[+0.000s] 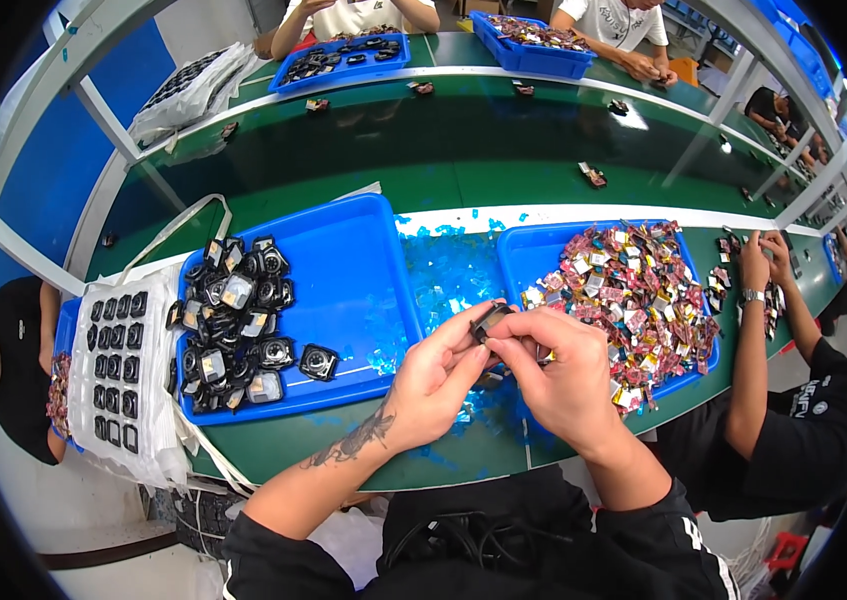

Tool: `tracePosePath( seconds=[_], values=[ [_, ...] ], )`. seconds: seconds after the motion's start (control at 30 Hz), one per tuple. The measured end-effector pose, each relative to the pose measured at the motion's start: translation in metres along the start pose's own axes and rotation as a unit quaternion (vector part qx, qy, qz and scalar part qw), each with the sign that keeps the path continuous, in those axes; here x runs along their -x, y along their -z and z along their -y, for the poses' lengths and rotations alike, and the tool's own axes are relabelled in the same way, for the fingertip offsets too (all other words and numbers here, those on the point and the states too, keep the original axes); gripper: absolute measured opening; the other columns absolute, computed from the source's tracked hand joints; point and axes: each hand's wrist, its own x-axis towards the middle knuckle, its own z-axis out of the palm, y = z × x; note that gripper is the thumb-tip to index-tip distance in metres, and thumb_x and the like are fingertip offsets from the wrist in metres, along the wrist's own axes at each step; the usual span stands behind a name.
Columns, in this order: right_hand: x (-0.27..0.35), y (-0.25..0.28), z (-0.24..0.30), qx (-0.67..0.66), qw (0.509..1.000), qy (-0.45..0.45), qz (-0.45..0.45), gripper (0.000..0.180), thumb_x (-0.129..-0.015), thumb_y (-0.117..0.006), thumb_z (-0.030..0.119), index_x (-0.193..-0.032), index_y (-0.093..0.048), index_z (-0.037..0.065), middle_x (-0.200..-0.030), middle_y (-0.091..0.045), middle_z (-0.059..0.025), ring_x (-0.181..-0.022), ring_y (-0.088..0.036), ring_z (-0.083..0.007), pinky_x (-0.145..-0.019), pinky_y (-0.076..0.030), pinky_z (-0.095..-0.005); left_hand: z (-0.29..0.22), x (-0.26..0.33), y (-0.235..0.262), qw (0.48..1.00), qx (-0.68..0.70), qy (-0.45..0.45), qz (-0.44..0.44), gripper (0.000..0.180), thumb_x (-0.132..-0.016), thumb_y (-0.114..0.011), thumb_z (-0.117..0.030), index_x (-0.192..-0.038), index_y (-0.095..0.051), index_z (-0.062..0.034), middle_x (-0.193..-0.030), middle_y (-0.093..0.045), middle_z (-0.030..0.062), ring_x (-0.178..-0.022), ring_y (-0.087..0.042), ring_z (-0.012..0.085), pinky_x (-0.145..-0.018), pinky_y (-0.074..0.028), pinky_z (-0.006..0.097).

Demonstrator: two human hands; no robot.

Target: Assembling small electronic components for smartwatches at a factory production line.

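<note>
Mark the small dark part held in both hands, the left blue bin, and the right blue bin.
small dark part (pixel 490 320), head view, its top edge between the fingertips.
left blue bin (pixel 363 260), head view, bare floor.
right blue bin (pixel 528 250), head view, bare floor near the back left corner.

A small dark part of glossy plastic is held. Smooth, shiny blue plastic is seen in the tray, and a glossy green surface on the table. Crinkled, glinting foil scraps are heaped alongside.
</note>
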Motion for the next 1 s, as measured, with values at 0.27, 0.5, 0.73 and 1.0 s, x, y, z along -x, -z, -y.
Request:
tracePosePath(
  seconds=[0.27,0.5,0.73,1.0],
  values=[
    [-0.003,0.005,0.0,0.012,0.999,-0.027,0.02,0.009,-0.074,-0.074,0.003,-0.077,-0.065,0.003,-0.07,-0.065,-0.008,-0.057,-0.059,-0.0196,-0.053,-0.048,-0.0304,-0.004,0.004,-0.004,0.998,-0.07,-0.001,0.003,0.047,-0.099,-0.042,-0.001,-0.144,-0.031,0.0031,-0.134,-0.051,0.0141,-0.118,-0.054,0.0182,-0.099,-0.045,0.031],
    [-0.003,0.006,-0.005,0.04,0.999,-0.022,-0.003,0.022,-0.071,-0.078,0.005,-0.072,-0.056,0.003,-0.065,-0.055,-0.0053,-0.06,-0.056,-0.0171,-0.054,-0.046,-0.0291,-0.004,0.002,0.001,0.998,-0.067,-0.01,0.015,0.045,-0.098,-0.042,0.001,-0.142,-0.032,0.0032,-0.131,-0.052,0.0146,-0.116,-0.056,0.0197,-0.099,-0.045,0.032],
    [0.027,0.015,-0.012,-0.234,0.959,-0.157,0.027,0.017,-0.082,-0.071,-0.001,-0.093,-0.058,-0.001,-0.099,-0.066,-0.009,-0.087,-0.065,-0.0111,-0.073,-0.057,-0.0253,-0.006,0.0,-0.005,0.998,0.012,-0.051,-0.035,0.039,-0.096,-0.045,0.002,-0.135,-0.046,-0.0026,-0.124,-0.056,0.0157,-0.117,-0.056,0.0215,-0.1,-0.045,0.034],
    [0.026,0.026,-0.014,-0.321,0.925,-0.19,0.076,0.009,-0.086,-0.068,-0.001,-0.091,-0.061,-0.003,-0.09,-0.064,-0.0056,-0.083,-0.062,-0.0082,-0.067,-0.054,-0.0213,-0.019,0.001,0.004,0.879,-0.416,-0.23,-0.032,0.029,-0.08,-0.07,0.001,-0.108,-0.071,-0.0084,-0.096,-0.067,0.0121,-0.079,-0.068,0.0208,-0.064,-0.055,0.031]
  ],
)
